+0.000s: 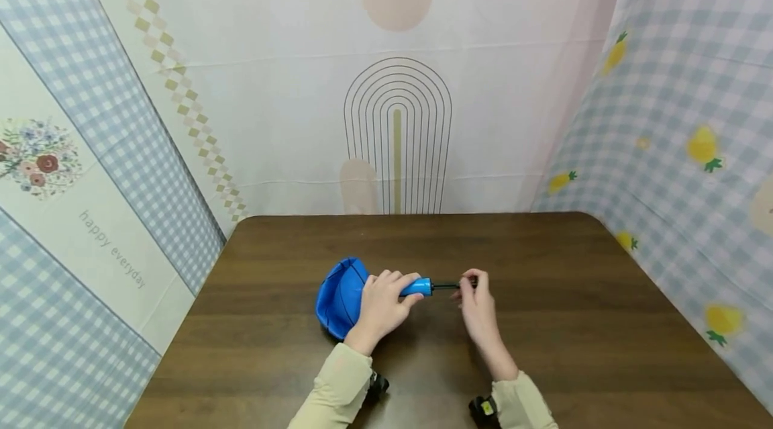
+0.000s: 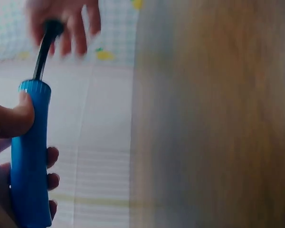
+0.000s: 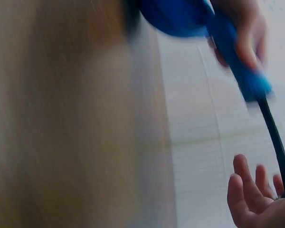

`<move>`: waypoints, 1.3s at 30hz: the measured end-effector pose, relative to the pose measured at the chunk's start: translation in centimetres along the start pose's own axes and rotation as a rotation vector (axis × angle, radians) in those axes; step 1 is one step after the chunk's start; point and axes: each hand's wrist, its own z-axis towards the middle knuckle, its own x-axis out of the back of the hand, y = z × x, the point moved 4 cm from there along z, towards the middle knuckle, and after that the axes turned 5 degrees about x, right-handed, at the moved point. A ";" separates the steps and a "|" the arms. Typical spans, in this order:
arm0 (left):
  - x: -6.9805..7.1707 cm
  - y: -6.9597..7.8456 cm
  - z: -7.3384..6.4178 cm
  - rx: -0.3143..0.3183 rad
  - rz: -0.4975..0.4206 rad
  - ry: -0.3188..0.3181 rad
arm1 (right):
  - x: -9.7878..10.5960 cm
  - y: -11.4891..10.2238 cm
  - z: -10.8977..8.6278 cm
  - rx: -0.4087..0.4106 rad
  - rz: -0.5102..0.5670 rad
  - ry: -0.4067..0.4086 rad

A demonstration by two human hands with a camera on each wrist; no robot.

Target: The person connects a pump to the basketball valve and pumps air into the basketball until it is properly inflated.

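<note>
A blue hand pump (image 1: 418,287) with a black rod (image 1: 445,286) is held roughly level above the table. My left hand (image 1: 382,301) grips its barrel, thumb along the near end in the left wrist view. The rod sticks well out of the barrel toward my right hand (image 1: 478,311). At the rod's end, the black handle (image 2: 53,27) sits against my right palm, its fingers loosely spread and reaching past it. Beside my left hand is a soft, caved-in blue ball (image 1: 339,298) with black lines, partly hidden by that hand.
The brown wooden table (image 1: 272,375) stretches out on all sides of my hands. A pale patterned cloth (image 1: 290,113) hangs behind its far edge, with checked cloths (image 1: 664,167) at the sides. Black wrist cameras (image 1: 485,411) sit at both cuffs.
</note>
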 end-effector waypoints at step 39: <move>2.1 0.1 2.0 -0.052 -0.069 0.099 | 1.7 -2.2 1.5 0.276 -0.172 0.056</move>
